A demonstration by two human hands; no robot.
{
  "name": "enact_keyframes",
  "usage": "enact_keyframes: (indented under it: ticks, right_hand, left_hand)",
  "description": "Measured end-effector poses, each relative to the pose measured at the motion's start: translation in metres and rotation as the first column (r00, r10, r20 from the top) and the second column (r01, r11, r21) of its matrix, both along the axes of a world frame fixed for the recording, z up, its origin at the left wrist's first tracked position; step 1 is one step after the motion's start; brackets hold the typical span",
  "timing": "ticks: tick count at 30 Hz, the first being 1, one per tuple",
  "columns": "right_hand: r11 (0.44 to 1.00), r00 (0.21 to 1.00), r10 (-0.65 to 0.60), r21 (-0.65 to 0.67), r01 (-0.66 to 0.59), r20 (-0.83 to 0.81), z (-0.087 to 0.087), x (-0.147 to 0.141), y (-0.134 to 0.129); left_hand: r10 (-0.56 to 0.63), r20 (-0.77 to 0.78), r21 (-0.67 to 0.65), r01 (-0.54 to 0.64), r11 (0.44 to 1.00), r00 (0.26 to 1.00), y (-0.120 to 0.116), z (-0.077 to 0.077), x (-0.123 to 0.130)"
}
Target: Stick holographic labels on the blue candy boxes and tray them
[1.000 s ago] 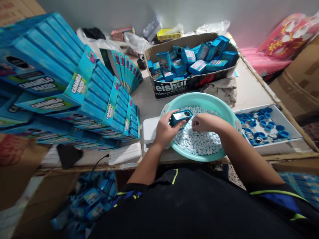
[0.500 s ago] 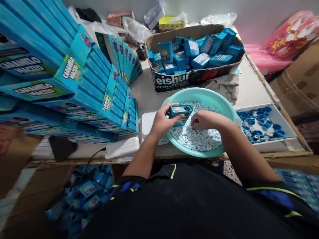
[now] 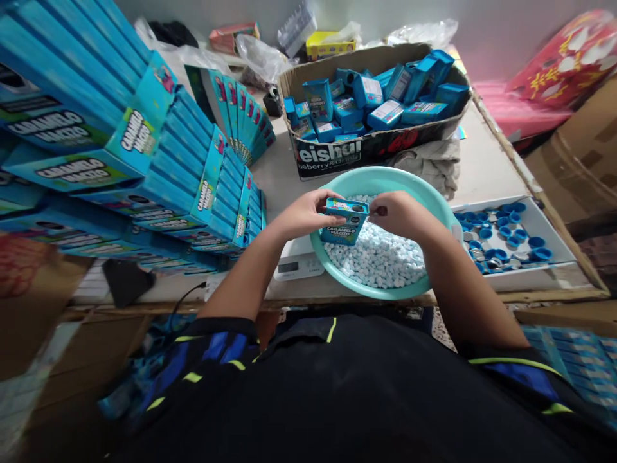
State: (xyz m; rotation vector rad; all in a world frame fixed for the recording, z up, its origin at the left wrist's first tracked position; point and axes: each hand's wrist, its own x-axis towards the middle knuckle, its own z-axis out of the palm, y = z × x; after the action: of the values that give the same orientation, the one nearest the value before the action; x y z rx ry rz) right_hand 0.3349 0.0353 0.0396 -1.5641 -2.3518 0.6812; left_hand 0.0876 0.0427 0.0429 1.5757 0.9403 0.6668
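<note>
My left hand grips a small blue candy box with "Caramelo Macizo" lettering. The box is held upright over the left side of a turquoise basin, and a dark round opening shows in its top. Close against the box's top right end is my right hand, its fingers curled together; what they hold, if anything, is hidden. Small pale blue and white candies lie heaped in the basin beneath both hands.
Left of the basin lies a white scale. Stacked blue display boxes rise at the left. Behind stands a cardboard carton of blue candy boxes. A white tray with blue caps is at the right, near the table edge.
My right hand has risen from the candies to the top of the candy box. My left hand has shifted slightly left with the box, and my left forearm has swung outward.
</note>
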Motion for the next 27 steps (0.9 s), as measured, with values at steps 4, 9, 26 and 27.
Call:
enact_keyframes:
  ticks: [4, 9, 26, 27]
  right_hand:
    - [0.971, 0.938, -0.127, 0.155, 0.185, -0.323, -0.002, 0.000, 0.002]
    - [0.971, 0.822, -0.106, 0.120, 0.207, -0.559, 0.000, -0.006, -0.002]
    - [0.973, 0.846, -0.013, 0.187, 0.133, -0.533, -0.004, -0.016, -0.003]
    - [0.974, 0.837, -0.015, 0.183, 0.137, -0.548, -0.005, -0.017, -0.003]
  left_hand:
    - [0.069, 0.014, -0.022, -0.069, 0.997, 0.998, -0.006, -0.007, 0.002]
    - [0.234, 0.023, 0.035, -0.234, 0.971, 0.972, -0.016, -0.019, 0.011]
    - [0.305, -0.011, 0.192, -0.297, 0.935, 0.952, -0.019, -0.032, 0.011]
    - [0.307, -0.012, 0.200, -0.299, 0.933, 0.952, -0.019, -0.033, 0.010]
